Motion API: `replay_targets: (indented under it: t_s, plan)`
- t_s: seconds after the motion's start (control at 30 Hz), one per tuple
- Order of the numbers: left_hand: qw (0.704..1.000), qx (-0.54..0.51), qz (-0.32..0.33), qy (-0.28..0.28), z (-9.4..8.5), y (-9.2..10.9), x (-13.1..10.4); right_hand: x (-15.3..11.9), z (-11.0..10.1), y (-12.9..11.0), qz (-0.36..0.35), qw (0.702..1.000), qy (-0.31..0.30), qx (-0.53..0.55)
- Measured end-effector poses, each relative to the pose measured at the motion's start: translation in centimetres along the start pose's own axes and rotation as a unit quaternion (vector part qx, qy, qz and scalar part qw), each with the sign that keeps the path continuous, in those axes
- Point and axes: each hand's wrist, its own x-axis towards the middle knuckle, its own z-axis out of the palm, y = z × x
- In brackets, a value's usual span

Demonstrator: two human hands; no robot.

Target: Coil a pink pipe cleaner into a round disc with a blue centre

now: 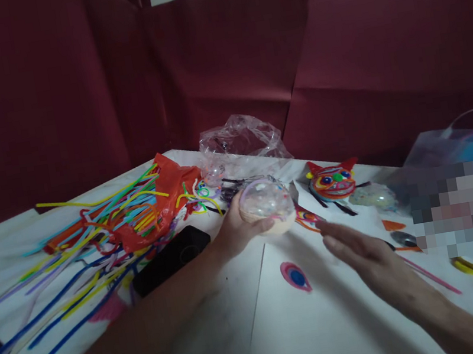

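My left hand (238,230) is wrapped round a clear ball (266,203) with coloured specks and a cream-coloured lower part, held over the white paper. To the right of it, my right hand (365,249) is stretched out with its fingers extended and nothing visible in it. Its fingertips are near a small colourful piece (310,220), partly hidden behind the hand. An eye shape (296,276) in pink, white and blue, seemingly coiled pipe cleaner, lies on the paper between my forearms.
Many pipe cleaners (95,247) spill from a red bag (169,181) on the left, beside a black phone (173,257). Behind are a crumpled clear bag (242,140) and a colourful animal-face mask (331,181). Another clear ball (374,198), scraps and a translucent bag (430,152) occupy the right.
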Motion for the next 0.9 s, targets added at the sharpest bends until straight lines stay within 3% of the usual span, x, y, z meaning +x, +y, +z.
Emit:
replay_targets:
  t_s: [0.1, 0.23, 0.33, 0.43, 0.5, 0.67, 0.73, 0.9]
  plan:
    - [0.994, 0.079, -0.014, 0.073, -1.1, -1.9, 0.2, -3.1, 1.4, 1.1, -0.072, 0.990, -0.016, -0.117]
    - [0.973, 0.183, -0.040, 0.134, -1.9, -3.8, 0.2, -6.6, 3.4, 1.2, -0.188, 0.948, -0.035, -0.253]
    - [0.951, 0.262, -0.035, 0.163, -1.7, -3.6, 0.1, -7.6, 4.1, 1.0, -0.236, 0.913, -0.048, -0.330]
    - [0.927, 0.338, 0.013, 0.163, -0.7, -2.1, -0.8, -7.6, 4.3, 0.8, -0.264, 0.887, -0.049, -0.377]
    - [0.918, 0.377, 0.055, 0.110, 0.4, -0.9, -1.8, -7.5, 4.4, 0.6, -0.275, 0.875, -0.048, -0.396]
    - [0.887, 0.425, 0.086, -0.159, 2.2, -0.5, -4.4, -7.5, 4.5, 0.3, -0.288, 0.857, -0.049, -0.423]
    - [0.869, 0.442, 0.076, -0.209, 2.2, -1.3, -4.9, -7.7, 4.5, 0.4, -0.290, 0.854, -0.050, -0.429]
    - [0.844, 0.465, 0.049, -0.262, 1.6, -2.6, -5.4, -7.9, 4.6, 0.5, -0.285, 0.855, -0.050, -0.430]
